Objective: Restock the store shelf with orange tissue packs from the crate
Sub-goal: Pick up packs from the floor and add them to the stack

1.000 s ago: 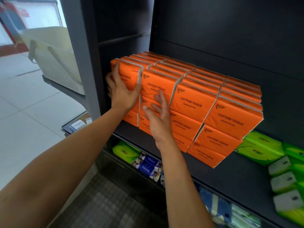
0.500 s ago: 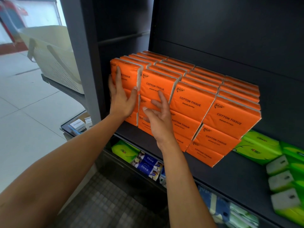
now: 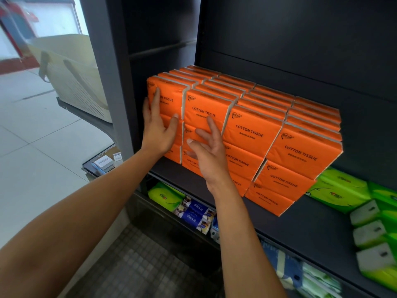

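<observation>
My left hand (image 3: 160, 127) is flat against the end column of packs (image 3: 253, 134), fingers straight, gripping nothing. My right hand (image 3: 209, 151), just right of it, is spread loose at the next column; can't tell if it's touching. The packs sit stacked three high on the shelf (image 3: 300, 229). Push unevenly and I reckon the front row skews or a top pack slides off. The crate isn't clearly in view, and the back rows are mostly hidden.
</observation>
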The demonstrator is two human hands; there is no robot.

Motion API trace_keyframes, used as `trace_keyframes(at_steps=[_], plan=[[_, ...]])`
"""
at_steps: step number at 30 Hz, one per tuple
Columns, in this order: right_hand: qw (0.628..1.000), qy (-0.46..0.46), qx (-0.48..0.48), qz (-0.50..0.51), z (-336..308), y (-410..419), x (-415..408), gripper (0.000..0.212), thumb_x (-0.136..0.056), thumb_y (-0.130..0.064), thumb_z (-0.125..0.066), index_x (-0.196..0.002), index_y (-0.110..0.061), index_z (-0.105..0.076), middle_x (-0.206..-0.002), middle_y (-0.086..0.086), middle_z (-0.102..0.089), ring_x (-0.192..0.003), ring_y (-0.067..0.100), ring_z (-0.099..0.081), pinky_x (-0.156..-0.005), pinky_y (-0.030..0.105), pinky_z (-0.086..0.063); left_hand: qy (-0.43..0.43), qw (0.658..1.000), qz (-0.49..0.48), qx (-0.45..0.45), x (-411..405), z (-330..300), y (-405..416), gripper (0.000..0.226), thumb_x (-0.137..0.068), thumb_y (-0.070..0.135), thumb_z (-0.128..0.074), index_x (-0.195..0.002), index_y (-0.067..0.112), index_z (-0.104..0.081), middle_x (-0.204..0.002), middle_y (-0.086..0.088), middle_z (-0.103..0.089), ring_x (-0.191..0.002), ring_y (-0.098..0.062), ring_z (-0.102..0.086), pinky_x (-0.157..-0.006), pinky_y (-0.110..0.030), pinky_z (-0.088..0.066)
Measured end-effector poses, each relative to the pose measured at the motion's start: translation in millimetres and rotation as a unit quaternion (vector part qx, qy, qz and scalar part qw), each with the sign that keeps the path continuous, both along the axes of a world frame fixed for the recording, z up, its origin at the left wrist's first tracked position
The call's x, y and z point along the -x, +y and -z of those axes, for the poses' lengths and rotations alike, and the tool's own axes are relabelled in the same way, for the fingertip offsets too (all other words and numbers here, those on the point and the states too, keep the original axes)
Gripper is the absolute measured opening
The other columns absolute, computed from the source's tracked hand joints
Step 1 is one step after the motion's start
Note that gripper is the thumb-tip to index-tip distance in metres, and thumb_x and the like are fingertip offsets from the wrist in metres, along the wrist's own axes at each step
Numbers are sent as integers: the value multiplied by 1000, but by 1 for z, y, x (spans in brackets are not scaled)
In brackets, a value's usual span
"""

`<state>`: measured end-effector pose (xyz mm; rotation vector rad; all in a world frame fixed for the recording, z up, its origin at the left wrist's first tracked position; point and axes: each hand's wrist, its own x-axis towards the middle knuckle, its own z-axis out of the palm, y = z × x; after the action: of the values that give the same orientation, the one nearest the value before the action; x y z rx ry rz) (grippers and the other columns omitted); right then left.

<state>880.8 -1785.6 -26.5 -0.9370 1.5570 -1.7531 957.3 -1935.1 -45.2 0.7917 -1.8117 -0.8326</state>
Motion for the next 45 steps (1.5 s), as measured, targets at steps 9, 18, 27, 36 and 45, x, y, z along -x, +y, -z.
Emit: trace_keyframes(at_steps=[9,18,27,36,45], plan=[[1000,1,-18,-6,2,1,3,69,-92,-12,-67,-147,-40,-37,-120,-7,-67,-104,11,-68,-93,35,-56,54,994,-26,-93,1,-6,-11,73,-96,42,-47,-156,37,-6,-162,-1,-22,-145,-18,-28,-119,-50,-26],[1000,-1,-19,2,2,1,3,69,-91,-13,-68,-147,-40,-37,-122,-9,-64,-103,11,-68,-91,35,-57,66,993,-3,-99,-1,-1,-10,69,-98,42,-45,-156,36,-8,-160,3,-27,-142,-15,-33,-117,-46,-30],[1000,0,-24,-4,3,1,3,67,-91,-12,-68,-145,-39,-41,-126,-8,-62,-106,6,-66,-97,39,-55,61,970,-36,-233,2,15,-10,63,-102,52,-25,-156,35,3,-163,-2,-21,-146,-23,-29,-120,-47,-23],[999,25,-33,-20,5,13,-7,60,-92,-15,-67,-143,-38,-46,-130,-8,-60,-111,2,-62,-99,31,-52,8,965,-67,-255,-5,19,19,67,-104,45,-31,-157,28,5,-164,-11,-10,-149,-26,-18,-121,-43,-15],[995,38,-82,40,23,62,-25,34,-91,-19,-67,-123,-30,-61,-115,-11,-63,-102,-4,-59,-79,11,-45,-10,972,-93,-218,-31,24,87,32,-93,25,-51,-120,11,-62,-110,-2,-63,-100,-17,-60,-84,-29,-46]])
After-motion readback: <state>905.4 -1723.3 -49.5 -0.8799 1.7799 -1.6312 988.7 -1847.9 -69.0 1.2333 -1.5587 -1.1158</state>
